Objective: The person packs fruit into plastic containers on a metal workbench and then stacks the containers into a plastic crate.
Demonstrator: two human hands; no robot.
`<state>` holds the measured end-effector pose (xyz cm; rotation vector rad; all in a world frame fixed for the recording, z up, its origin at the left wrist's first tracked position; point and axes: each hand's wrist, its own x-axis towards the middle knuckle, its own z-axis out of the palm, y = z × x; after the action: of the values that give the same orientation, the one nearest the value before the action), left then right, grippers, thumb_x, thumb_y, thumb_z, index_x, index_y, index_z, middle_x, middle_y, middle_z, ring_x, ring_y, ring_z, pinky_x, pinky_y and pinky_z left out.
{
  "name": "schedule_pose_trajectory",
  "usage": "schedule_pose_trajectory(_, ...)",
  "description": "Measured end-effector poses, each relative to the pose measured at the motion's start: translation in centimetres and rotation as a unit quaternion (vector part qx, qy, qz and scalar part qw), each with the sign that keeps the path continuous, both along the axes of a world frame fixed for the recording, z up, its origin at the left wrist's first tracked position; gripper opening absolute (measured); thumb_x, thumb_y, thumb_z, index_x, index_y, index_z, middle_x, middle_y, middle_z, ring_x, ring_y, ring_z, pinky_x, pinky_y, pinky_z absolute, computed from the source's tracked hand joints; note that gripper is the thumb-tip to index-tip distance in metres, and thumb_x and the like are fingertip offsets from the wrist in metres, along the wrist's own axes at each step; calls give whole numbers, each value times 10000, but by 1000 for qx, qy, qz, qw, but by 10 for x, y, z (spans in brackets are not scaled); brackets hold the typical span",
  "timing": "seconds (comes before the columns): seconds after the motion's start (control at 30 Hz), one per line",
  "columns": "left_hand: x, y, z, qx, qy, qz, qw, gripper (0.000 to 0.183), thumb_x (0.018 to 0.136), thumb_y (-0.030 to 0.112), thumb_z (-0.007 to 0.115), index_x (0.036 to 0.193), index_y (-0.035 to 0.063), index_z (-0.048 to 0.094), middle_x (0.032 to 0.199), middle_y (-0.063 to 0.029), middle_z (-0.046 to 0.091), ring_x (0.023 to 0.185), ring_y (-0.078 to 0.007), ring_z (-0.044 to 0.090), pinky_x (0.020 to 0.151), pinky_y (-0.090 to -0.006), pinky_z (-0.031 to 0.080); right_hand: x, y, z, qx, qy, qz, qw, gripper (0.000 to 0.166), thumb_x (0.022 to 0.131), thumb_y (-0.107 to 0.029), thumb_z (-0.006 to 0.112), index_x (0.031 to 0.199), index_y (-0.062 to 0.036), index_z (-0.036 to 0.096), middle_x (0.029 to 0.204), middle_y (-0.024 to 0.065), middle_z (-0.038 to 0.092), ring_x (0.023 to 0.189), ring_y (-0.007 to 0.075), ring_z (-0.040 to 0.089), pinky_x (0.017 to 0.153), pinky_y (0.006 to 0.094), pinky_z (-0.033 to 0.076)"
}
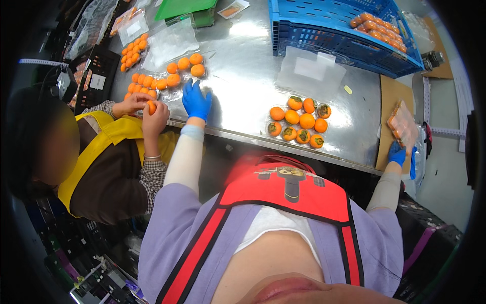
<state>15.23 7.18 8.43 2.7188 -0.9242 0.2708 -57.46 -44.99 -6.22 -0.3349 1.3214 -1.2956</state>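
Observation:
My left hand [196, 99], in a blue glove, is over the steel table beside a partly filled clear plastic tray [181, 85] of orange fruit. Its fingers are apart and hold nothing; whether the fingertips touch the tray, I cannot tell. Far to the right, my right hand [397, 154], also gloved in blue, grips the lower end of a clear plastic pack of orange fruit [402, 123], tilted above a sheet of cardboard. Before me is an open clear tray of persimmons [299, 121], some with green calyxes facing up. Its transparent lid [311, 72] lies folded back behind it.
A co-worker's hands [146, 110] hold an orange fruit at my left. Another filled tray [133, 53] lies beyond. A blue plastic crate [341, 47] with packed fruit stands at the back right, near the cardboard [395, 85]. The steel table's front edge [243, 137] runs before me.

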Motion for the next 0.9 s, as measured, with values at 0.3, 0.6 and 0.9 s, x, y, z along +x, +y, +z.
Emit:
schedule_pose_trajectory(0.3,-3,-3,-42,-230,124,-103,960,104,735,107,644,836,80,638,992,-134,601,936,-331,550,837,-393,451,126,103,52,52,107,155,981,343,959,-243,365,1232,-55,450,1219,106,557,1002,213,578,775,287,484)
schedule_pose_trajectory(0.6,-65,-57,-38,-127,46,-426,895,150,735,110,666,881,107,632,1008,-71,609,1007,-297,547,868,-399,443,144,114,42,95,160,159,970,268,919,-247,499,1077,-57,602,1028,57,644,842,153,586,713,223,462)
schedule_pose_trajectory(0.9,-37,-127,-54,-49,112,-398,909,195,787,97,581,975,130,618,1110,-63,579,1148,-264,479,1025,-429,319,163,124,40,6,255,138,957,250,893,-140,509,1082,3,590,952,61,650,768,138,577,674,237,463)
